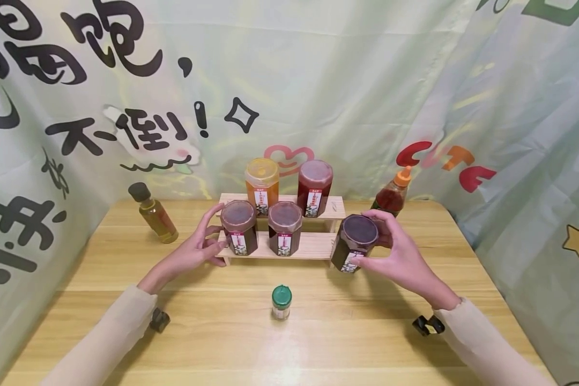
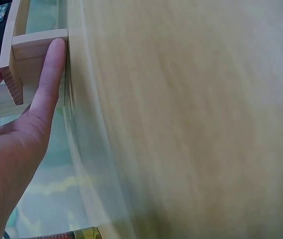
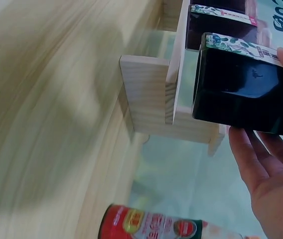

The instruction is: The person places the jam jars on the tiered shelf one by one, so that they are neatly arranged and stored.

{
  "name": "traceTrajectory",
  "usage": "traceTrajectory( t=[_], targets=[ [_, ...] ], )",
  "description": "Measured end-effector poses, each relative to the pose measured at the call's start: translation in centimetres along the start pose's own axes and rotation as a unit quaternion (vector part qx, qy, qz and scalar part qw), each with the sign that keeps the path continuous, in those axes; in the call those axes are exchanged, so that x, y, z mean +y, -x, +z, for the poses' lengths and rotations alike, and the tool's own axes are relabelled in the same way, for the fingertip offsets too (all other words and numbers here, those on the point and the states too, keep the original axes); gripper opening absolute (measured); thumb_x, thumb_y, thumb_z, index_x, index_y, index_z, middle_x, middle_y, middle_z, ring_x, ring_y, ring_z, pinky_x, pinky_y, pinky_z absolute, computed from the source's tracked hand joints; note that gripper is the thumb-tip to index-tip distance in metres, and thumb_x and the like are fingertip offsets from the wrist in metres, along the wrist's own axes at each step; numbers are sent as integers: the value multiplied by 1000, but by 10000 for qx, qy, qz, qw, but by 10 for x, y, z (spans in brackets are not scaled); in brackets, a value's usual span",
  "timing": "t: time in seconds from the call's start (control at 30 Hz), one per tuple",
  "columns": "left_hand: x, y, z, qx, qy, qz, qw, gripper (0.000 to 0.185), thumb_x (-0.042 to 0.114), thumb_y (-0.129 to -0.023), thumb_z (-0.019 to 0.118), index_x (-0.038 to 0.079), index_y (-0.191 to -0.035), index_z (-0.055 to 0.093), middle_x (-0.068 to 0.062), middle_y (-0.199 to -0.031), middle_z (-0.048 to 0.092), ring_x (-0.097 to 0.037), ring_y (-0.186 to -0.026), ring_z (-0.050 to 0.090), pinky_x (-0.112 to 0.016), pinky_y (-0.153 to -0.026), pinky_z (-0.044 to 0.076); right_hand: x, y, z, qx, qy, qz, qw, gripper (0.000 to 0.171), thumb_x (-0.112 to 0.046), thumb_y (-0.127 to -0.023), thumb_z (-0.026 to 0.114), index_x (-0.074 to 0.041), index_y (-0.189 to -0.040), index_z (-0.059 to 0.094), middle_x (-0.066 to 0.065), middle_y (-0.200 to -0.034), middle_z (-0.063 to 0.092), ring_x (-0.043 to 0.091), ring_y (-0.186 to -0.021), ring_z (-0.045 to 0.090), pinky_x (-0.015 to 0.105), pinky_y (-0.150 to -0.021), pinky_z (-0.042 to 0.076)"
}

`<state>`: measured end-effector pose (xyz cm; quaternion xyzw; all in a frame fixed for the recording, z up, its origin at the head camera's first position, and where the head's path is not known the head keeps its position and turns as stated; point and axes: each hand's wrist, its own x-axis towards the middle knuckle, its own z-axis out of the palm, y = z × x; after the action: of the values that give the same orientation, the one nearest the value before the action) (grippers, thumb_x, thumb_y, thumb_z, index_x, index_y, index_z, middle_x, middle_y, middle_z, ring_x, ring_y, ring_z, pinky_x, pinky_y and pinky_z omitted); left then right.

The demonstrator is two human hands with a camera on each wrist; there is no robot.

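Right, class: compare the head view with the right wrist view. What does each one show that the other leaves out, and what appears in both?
Only the head view shows the left hand touching the rack's left end, the four jars on the wooden rack, the small green-capped bottle and the oil bottle.

Only the right wrist view shows the rack's end board side-on and the printed label on the red sauce bottle.

Both show the right hand gripping the dark jar by the rack's right end, on the wooden table.
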<state>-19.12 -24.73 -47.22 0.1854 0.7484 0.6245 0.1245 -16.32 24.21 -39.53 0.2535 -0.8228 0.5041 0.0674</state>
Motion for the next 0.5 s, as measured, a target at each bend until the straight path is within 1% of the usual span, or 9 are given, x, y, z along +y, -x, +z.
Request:
traceTrajectory(
  t=[0.13, 0.23, 0.37, 0.5],
  targets=[
    [-2, 0, -1, -7, 21, 64, 10000, 100, -3, -108, 60, 45, -174, 1, -44, -164, 21, -42, -103, 71, -58, -76, 69, 2, -10, 9, -77, -59, 89, 9999, 94, -3, -77, 101, -16, -154, 50, 6, -130, 72, 20, -109, 73, 24, -93, 62],
    [-2, 0, -1, -16, 62, 75, 10000, 100, -4, -108, 60, 45, -174, 1, -44, -164, 22, -41, -104, 71, -58, -77, 69, 3, -15, 16, -100, -98, 183, 9997, 93, -5, -78, 101, -18, -154, 49, 6, -130, 72, 21, -109, 73, 25, -94, 62],
    [-1, 0, 0, -18, 112, -7, 9999, 100, -3, -109, 59, 47, -173, 2, -42, -164, 24, -43, -107, 71, -58, -78, 69, 7, -21, 23, -59, -196, 171, 9996, 94, -4, -77, 101, -15, -155, 50, 7, -130, 72, 23, -108, 73, 26, -94, 63],
    [1, 0, 1, -2, 121, -54, 9999, 100, -3, -109, 59, 49, -173, 2, -41, -163, 25, -45, -108, 70, -58, -78, 69, 8, -25, 27, -78, -288, 122, 9995, 95, -2, -77, 100, -10, -156, 49, 8, -131, 72, 24, -109, 74, 26, -95, 63]
  ],
)
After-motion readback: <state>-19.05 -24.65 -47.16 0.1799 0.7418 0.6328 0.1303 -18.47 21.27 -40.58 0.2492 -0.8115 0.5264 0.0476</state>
